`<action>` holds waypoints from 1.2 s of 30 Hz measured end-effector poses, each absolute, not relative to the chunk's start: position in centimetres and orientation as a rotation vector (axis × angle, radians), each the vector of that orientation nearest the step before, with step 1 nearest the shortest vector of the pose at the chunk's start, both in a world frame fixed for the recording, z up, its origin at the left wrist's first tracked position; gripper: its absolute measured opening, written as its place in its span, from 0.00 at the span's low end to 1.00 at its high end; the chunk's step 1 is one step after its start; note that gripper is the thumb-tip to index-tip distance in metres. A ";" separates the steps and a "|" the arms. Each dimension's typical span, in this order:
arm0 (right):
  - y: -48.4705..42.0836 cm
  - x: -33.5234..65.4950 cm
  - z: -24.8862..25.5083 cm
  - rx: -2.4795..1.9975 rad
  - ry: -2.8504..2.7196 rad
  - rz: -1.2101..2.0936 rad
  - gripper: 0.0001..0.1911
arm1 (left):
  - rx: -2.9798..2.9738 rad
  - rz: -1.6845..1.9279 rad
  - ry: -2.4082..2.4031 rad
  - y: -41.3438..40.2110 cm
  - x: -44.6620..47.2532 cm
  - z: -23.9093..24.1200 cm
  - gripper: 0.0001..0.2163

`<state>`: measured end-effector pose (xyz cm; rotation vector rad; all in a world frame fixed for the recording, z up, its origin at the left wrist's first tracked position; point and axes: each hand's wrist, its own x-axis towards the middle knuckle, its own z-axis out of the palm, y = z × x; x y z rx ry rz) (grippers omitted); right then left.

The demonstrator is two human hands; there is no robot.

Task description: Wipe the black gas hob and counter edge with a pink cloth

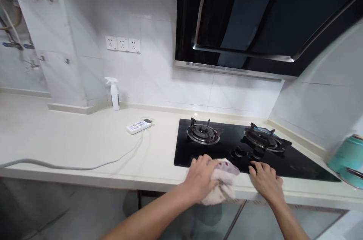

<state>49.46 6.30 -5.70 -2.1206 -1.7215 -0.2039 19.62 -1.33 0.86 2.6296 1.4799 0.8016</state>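
Note:
My left hand point(200, 176) is closed on a pale pinkish cloth point(222, 187) with a mauve patch. The cloth lies at the front edge of the black gas hob point(219, 159), and part of it hangs over the counter's edge. To the right, my right hand point(266, 180) rests at the hob's front edge with its fingers apart and nothing in it. Two control knobs point(256, 153) sit just beyond my right fingertips. Behind them are a left burner point(203, 133) and a right burner point(262, 138), each with a dark pan support.
A white power strip point(139, 126) with a grey cable point(76, 167) lies on the cream counter point(56, 134). A white spray bottle point(114, 94) stands by the wall below several sockets point(123, 44). A black range hood point(255, 17) overhangs the hob. A turquoise container point(346, 155) stands far right.

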 end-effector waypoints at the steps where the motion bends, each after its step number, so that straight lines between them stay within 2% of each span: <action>1: 6.3 49.4 -5.7 -2.117 -1.716 -0.211 0.26 | 2.592 0.847 1.530 -0.7 19.3 1.8 0.25; 4: 6.5 49.4 -5.9 -2.114 -1.699 -0.229 0.26 | 2.534 0.850 1.691 1.9 18.6 3.6 0.28; 7: 6.5 49.5 -6.0 -2.102 -1.705 -0.235 0.26 | 2.497 0.540 1.682 4.5 18.6 3.5 0.38; 10: 6.5 49.6 -6.0 -2.100 -1.708 -0.229 0.26 | 2.502 0.284 1.537 6.1 18.9 2.2 0.43; 16: 6.3 49.8 -6.2 -2.088 -1.723 -0.265 0.27 | 2.488 0.280 1.559 4.8 16.5 1.4 0.39; 23: 6.7 49.8 -6.7 -2.088 -1.737 -0.271 0.28 | 2.348 0.222 1.891 3.2 6.4 0.5 0.37; 28: 6.5 49.6 -6.5 -2.072 -1.732 -0.259 0.30 | 2.409 0.229 2.109 8.5 2.5 0.2 0.31; 36: 6.5 49.8 -6.7 -2.060 -1.714 -0.276 0.31 | 2.274 0.329 2.297 19.2 2.4 0.1 0.33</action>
